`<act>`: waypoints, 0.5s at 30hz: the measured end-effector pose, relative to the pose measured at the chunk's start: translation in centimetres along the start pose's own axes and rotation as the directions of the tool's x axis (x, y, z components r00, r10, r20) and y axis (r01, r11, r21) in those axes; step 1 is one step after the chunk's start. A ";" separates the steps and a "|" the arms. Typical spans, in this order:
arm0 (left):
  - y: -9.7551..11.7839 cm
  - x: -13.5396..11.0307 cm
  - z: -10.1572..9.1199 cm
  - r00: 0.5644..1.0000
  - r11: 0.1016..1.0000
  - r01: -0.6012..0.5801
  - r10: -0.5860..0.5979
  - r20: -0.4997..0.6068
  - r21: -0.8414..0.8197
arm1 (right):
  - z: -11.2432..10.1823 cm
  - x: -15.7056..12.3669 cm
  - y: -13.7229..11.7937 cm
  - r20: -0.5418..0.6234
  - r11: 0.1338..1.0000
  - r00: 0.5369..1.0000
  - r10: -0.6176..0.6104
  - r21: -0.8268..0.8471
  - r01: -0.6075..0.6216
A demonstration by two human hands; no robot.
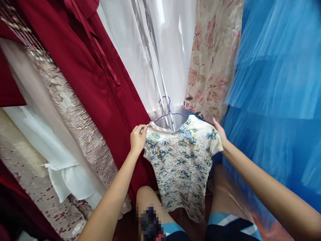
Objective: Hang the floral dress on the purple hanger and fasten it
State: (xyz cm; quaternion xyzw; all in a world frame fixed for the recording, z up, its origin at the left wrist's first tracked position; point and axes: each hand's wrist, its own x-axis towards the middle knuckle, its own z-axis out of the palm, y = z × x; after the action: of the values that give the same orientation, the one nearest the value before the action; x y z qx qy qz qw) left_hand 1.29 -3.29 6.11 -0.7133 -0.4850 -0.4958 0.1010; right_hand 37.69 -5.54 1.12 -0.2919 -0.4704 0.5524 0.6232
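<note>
A short-sleeved floral blouse (179, 167), white with blue and yellow print, hangs on a thin purple hanger (169, 108) in front of my knees. At the blouse's left shoulder, my left hand (138, 137) pinches the fabric near the hanger's end. My right hand (220, 131) is at the opposite sleeve, with the thumb showing upright beside the shoulder and the other fingers hidden behind the cloth. The hanger's hook points up, and no rail shows at it.
Long garments surround me: a dark red dress (82, 83) and a pale textured one (77, 120) at left, a white one (120, 40) behind, a pink floral one (210, 60), and a layered blue tulle dress (273, 83) at right. White ribbons (152, 63) dangle behind the hanger.
</note>
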 end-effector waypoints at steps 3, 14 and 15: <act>0.3 0.0 -0.2 1.000 0.999 -0.022 0.022 -0.018 0.034 | 0.0 -0.7 -2.0 -0.091 0.977 0.987 -0.129 -0.183 0.111; 3.1 4.7 0.9 0.992 0.982 -0.116 0.106 0.073 0.147 | 0.9 1.0 -7.2 -0.303 0.969 0.922 -0.242 -0.127 0.212; 3.4 4.5 1.4 0.990 0.978 -0.135 0.127 0.063 0.161 | 1.1 -0.2 -7.3 -0.331 0.973 0.916 -0.228 -0.107 0.204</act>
State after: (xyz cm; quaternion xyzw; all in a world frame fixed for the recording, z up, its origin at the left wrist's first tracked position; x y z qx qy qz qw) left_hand 4.94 -1.47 10.24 -0.7458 -0.4786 -0.4273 0.1791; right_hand 39.71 -7.52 7.93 -0.3511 -0.4038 0.4042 0.7418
